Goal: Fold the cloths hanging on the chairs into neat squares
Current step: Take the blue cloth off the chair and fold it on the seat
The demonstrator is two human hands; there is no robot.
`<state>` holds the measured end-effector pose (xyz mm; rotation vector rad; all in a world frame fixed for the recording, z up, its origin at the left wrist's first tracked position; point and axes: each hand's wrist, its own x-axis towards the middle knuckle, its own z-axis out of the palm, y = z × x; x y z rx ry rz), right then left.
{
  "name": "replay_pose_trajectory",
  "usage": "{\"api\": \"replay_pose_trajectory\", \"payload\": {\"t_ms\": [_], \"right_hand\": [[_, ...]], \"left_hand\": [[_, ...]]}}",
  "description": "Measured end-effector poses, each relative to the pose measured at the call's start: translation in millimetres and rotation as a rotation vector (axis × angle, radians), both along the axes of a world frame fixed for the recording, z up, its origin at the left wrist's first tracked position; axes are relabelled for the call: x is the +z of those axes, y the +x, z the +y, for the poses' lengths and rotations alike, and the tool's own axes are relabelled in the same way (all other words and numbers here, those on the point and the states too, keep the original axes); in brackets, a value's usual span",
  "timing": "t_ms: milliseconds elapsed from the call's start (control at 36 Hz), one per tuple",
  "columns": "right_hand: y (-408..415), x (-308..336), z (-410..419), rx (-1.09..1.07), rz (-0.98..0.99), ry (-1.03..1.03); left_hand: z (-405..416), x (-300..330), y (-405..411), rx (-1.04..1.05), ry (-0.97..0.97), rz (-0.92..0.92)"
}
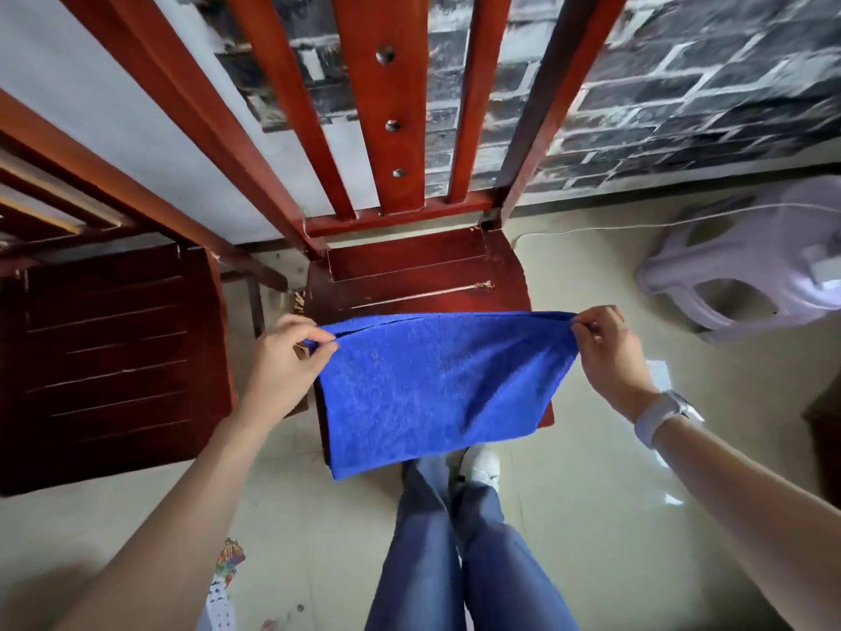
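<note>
Blue cloth is hanging lengthwise over the chair seat, left hand and right hand pinching opposite top corners.

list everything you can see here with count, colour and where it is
cloth: 1, blue, held up by its top corners over the front of the middle chair's seat
chairs: 2, dark red wood; one in the middle with a slatted back, one at the left
stool: 1, pale lilac plastic, on the floor at the right
cord: 1, white, along the floor by the wall to the stool
wall: dark brick pattern, behind the chairs
patterned items: colourful, floor at bottom left, too cut off to identify
wristband: 1, white, on the right wrist
legs: 2, blue trousers, bottom centre
left hand: pinches the cloth's left corner
right hand: pinches the cloth's right corner
</note>
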<state>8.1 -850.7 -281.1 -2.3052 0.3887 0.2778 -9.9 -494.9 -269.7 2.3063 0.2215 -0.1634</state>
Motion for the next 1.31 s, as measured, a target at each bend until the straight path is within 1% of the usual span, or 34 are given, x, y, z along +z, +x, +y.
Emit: {"api": "replay_pose_trajectory", "payload": {"t_ms": [111, 306, 417, 472, 611, 694, 806, 861, 972, 1111, 1194, 1306], "right_hand": [[-15.4, 23.9, -14.8, 0.03, -0.05, -0.047], [-35.8, 90.9, -48.1, 0.227, -0.164, -0.122], [-36.8, 130.3, -70.1, 0.305, -0.315, -0.216], [-34.9, 148.0, -79.5, 0.316, -0.366, -0.228], [-28.7, 186.8, -90.8, 0.294, -0.489, -0.221], [-23.0, 210.5, -96.7, 0.247, -0.536, -0.193], [-15.8, 238.1, -108.1, 0.242, -0.602, -0.215], [-13.8, 250.4, -113.0, 0.256, -0.647, -0.235], [-12.0, 273.3, -119.2, 0.265, -0.719, -0.274], [-12.4, 293.2, -125.9, 0.306, -0.738, -0.367], [-15.0, 301.4, -129.7, 0.358, -0.771, -0.427], [-17.1, 305.0, -132.8, 0.368, -0.788, -0.444]], "left_hand": [[-7.8, 29.7, -19.2, -0.004, 0.007, -0.028], [-27.9, 88.3, -52.5, -0.065, 0.023, -0.143], [-28.0, 115.5, -61.3, -0.098, 0.09, -0.209], [-30.0, 130.8, -60.9, -0.104, 0.121, -0.241], [-42.5, 173.4, -52.1, -0.21, 0.223, -0.359], [-53.2, 195.2, -46.8, -0.175, 0.202, -0.398], [-64.0, 220.2, -39.3, -0.089, 0.053, -0.432], [-66.5, 233.2, -38.8, -0.076, 0.022, -0.462], [-69.2, 259.2, -38.9, -0.074, 0.032, -0.487], [-73.6, 288.4, -37.7, -0.048, 0.061, -0.495], [-70.4, 297.7, -38.2, -0.02, 0.074, -0.491], [-65.7, 305.7, -40.8, -0.006, 0.059, -0.506]]}}
